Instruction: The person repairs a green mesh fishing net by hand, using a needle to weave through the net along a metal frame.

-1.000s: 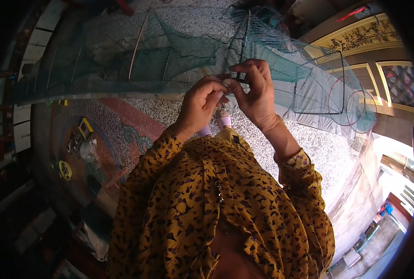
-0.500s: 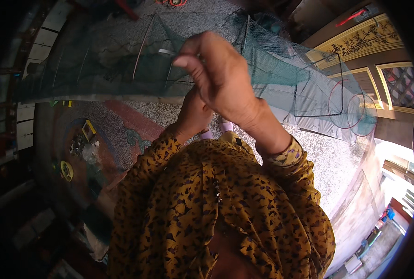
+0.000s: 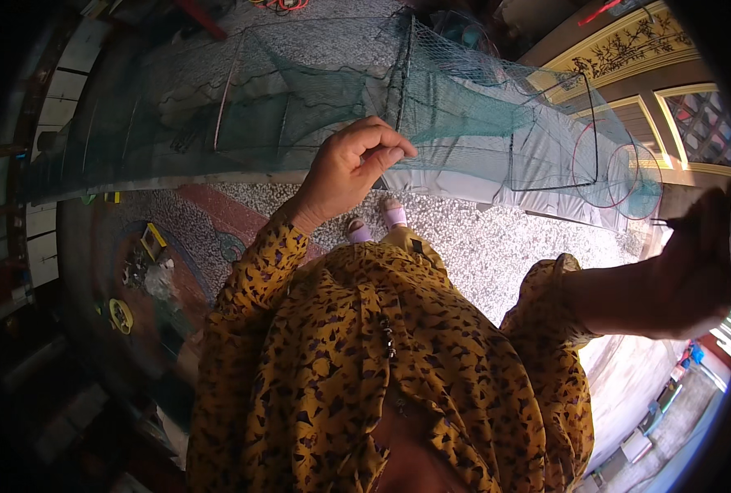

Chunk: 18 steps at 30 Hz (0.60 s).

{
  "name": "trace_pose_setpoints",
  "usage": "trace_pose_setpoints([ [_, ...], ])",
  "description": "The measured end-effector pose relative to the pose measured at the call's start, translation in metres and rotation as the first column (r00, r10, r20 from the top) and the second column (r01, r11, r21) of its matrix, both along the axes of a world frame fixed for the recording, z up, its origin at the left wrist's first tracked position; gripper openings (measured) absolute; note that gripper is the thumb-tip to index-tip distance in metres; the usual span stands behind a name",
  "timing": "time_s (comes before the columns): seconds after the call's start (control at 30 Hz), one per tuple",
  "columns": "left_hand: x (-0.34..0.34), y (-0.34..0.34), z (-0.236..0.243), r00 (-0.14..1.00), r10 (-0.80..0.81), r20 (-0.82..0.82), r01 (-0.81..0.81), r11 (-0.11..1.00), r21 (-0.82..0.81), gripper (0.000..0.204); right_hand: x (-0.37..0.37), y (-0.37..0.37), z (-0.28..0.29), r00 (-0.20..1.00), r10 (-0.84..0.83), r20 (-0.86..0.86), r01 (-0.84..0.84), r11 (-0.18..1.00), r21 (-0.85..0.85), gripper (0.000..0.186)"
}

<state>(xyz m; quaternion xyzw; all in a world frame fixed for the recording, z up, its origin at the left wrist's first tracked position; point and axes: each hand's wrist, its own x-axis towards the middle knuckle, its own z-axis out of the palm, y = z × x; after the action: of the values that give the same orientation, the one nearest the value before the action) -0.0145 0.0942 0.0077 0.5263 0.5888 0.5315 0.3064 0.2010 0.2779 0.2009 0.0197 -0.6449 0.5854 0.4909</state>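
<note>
A long trap of green netting (image 3: 464,107) on thin frames stretches across in front of me. My left hand (image 3: 353,168) is over its near side, beside a dark upright frame bar (image 3: 402,70). Its thumb and forefinger are pinched together against the mesh behind; what lies between them is too small to make out. Far to the right, my right hand (image 3: 698,267) is raised at the picture's edge, in shadow, its fingers curled. A thin dark tip (image 3: 663,222) pokes out from it; the rest of what it grips is hidden.
Round hoops (image 3: 632,181) form the net's right end, near yellow-trimmed cabinet panels (image 3: 628,49). Pale sheeting (image 3: 480,187) runs under the net. My feet in pink footwear (image 3: 394,215) stand on a speckled floor. Yellow items (image 3: 121,315) lie at the left.
My right hand has swung from beside my left hand out to the far right edge. The left hand stays over the net, now fully in view. The whole view has shifted slightly.
</note>
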Motion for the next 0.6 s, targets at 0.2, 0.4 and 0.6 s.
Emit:
trace_pose_setpoints([
  [0.2,0.003,-0.021,0.012,0.975,-0.035,-0.220,0.031,0.999,-0.019,0.008,-0.051,-0.026,-0.106,0.646,-0.439,0.624,0.038,0.835,0.548,0.016],
  [0.4,0.001,-0.023,0.015,0.962,-0.050,-0.268,0.034,0.997,-0.063,0.012,-0.056,-0.038,-0.150,0.484,-0.522,0.702,-0.112,0.759,0.642,0.008],
  [0.6,0.000,-0.022,0.008,0.975,0.029,-0.218,-0.042,0.998,-0.056,0.011,-0.064,-0.044,-0.167,0.538,-0.551,0.638,-0.096,0.711,0.696,0.008],
])
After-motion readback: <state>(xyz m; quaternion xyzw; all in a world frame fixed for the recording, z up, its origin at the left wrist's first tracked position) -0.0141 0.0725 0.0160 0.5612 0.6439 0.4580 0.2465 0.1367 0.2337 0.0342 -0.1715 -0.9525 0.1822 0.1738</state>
